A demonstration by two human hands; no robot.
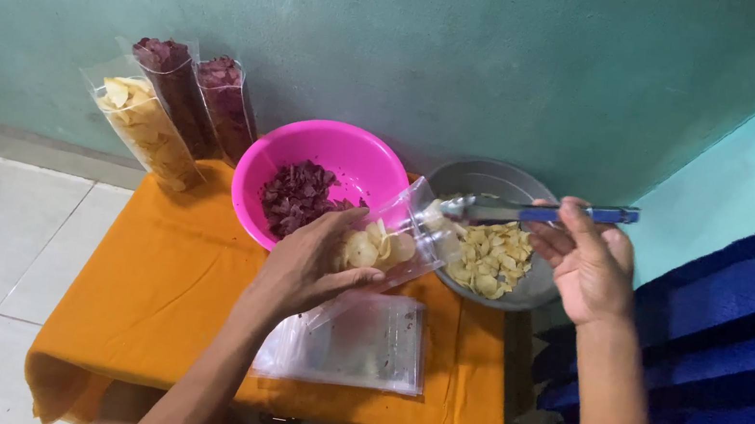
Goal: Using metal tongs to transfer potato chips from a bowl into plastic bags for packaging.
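A small clear bag (393, 241) is gripped by the left hand (307, 266) and tilted open toward the grey bowl (523, 285) — so yellow chips (493, 256) go in easily. Tongs (533, 211) are pinched by the right hand (589, 264) over the orange tabletop (164, 281).

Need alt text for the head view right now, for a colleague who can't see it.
The left hand holds a clear plastic bag of pale yellow chips open while the right hand feeds it with blue-handled metal tongs, above a grey metal bowl of yellow chips and beside a pink plastic bowl of dark red chips on an orange-covered table.
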